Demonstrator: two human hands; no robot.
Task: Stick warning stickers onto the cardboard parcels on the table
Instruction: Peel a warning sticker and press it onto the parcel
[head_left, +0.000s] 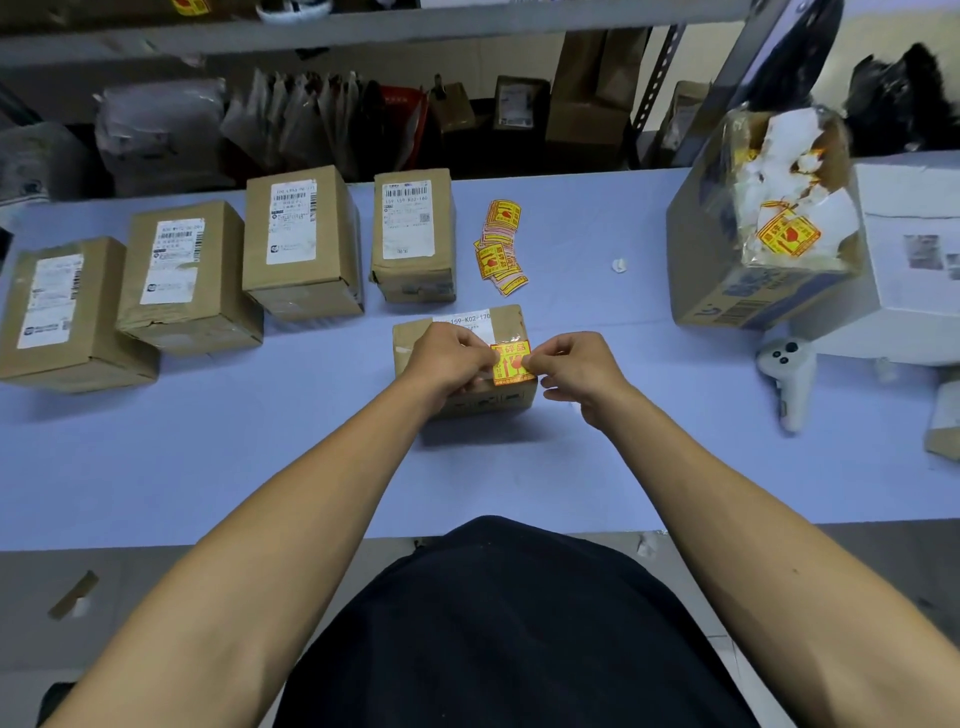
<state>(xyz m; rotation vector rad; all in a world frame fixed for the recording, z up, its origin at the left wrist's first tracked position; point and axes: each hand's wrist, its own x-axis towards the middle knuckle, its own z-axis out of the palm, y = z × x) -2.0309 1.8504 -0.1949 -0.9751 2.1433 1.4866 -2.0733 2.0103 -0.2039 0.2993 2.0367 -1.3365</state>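
A small cardboard parcel with a white label lies in front of me on the pale blue table. A yellow and red warning sticker sits over its top right part. My left hand pinches the sticker's left edge and my right hand pinches its right edge. Whether the sticker is stuck down or held just above the box I cannot tell. A loose pile of the same stickers lies behind the parcel.
Several labelled cardboard parcels stand in a row at the left, the nearest just behind the pile. A large open carton holding sticker backing stands at the right, with a white box and a white controller beside it.
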